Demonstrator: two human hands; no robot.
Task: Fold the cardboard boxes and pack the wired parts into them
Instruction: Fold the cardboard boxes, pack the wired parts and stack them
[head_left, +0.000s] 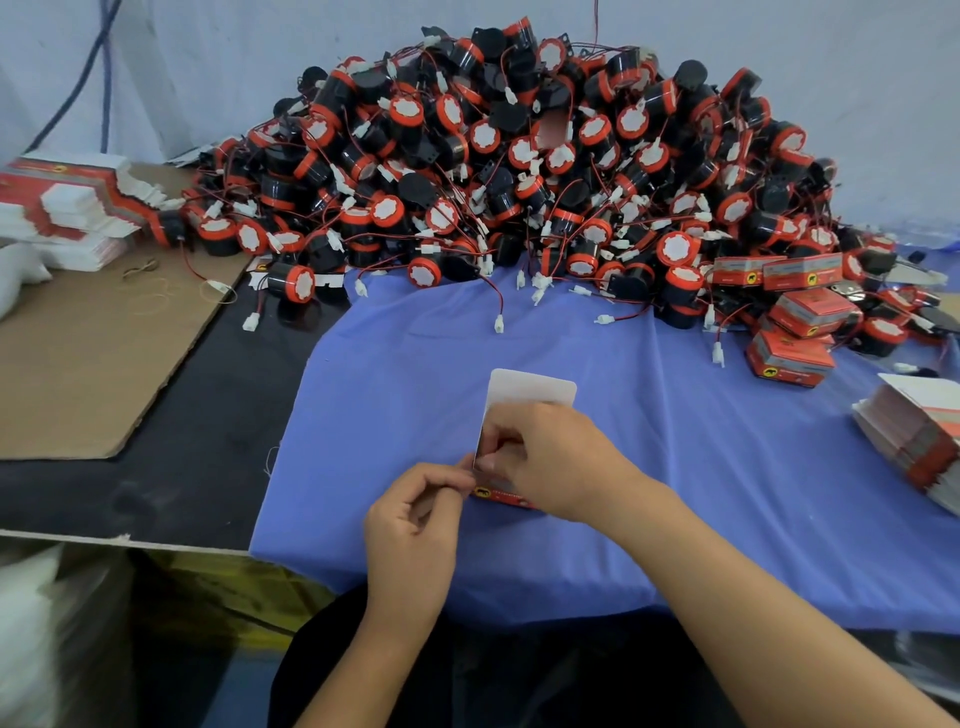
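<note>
Blue cloth covers the near right part of the black worktop, w/ a pale grey backdrop behind it.

Head cam, clock directions taken from frame centre:
- 12 o'clock: big heap of wired parts. They're black cylinders w/ red rims and white faces, trailing thin red/black leads that end in white plugs. A few plugs spill onto the cloth at the heap's near edge.
- 6 o'clock, just below centre: one cardboard box, held over the cloth in both hands. Its white flap stands up past the fingers, and a red printed strip shows at its lower edge.
- Left hand pinches the box's lower left corner between thumb and fingertips.
- Right hand is curled over the box from the right, fingers gripping its left edge. It hides most of the box, so I can't tell how far it's folded.
- 2–3 o'clock: several folded red boxes lie at the heap's right foot, some touching the parts.
- 3 o'clock, at the frame edge: a stack of flat box blanks on the cloth.
- 10 o'clock: a second stack of blanks, red and white, sits on a brown cardboard sheet.
- 9 o'clock: some rubber bands lie on that sheet, near the heap's left edge.
</note>
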